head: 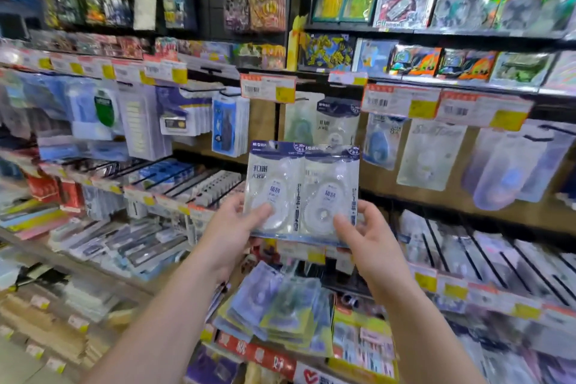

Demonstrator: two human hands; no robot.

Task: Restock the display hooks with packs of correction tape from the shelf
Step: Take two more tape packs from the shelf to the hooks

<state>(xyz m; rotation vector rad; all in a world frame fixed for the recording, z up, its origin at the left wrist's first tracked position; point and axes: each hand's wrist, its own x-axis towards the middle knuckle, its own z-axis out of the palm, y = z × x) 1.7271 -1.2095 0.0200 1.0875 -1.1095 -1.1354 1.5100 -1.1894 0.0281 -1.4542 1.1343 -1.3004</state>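
Two tape packs (304, 190) in both hands' grip, hung packs (324, 121) behind

You hold two clear correction tape packs (304, 190) with navy header strips, white print and white dispensers inside. Behind them, the matching hanging pack (336, 121) shows the same navy top on clear plastic. The price tags (268, 88) are white with red upper bands and yellow squares. A pale blue pack (381, 140) hangs to the right. Lower down, the loose pile of packs (277, 312) runs lavender and yellow-green.
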